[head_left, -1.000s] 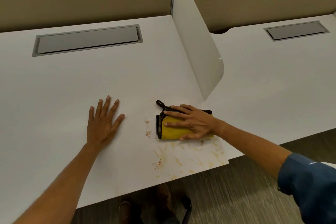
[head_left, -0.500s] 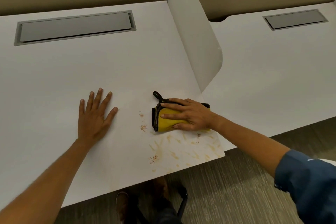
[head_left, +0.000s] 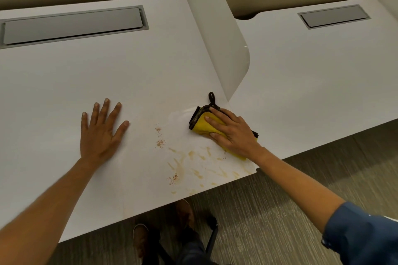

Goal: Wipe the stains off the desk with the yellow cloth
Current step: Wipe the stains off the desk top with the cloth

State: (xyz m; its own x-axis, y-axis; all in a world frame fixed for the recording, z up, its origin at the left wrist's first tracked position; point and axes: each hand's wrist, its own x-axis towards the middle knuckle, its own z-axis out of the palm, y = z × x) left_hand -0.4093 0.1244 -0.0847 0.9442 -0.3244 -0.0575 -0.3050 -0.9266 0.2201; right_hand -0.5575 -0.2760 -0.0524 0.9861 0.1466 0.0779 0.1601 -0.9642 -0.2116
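A folded yellow cloth with a dark edge and a black loop lies on the white desk near its right front corner. My right hand presses flat on top of the cloth and covers most of it. Orange and brown stains are smeared over the desk in front of and to the left of the cloth, with small speckled patches further left. My left hand rests flat on the desk, fingers spread, well left of the stains and holding nothing.
A white divider panel stands upright just behind the cloth and separates this desk from a second white desk on the right. Each desk has a grey cable flap at the back. Carpet and shoes show below the front edge.
My right hand has slid the cloth to the right and a little towards the divider, which leaves a faint wet sheen to the cloth's left. The left hand has stayed flat in place.
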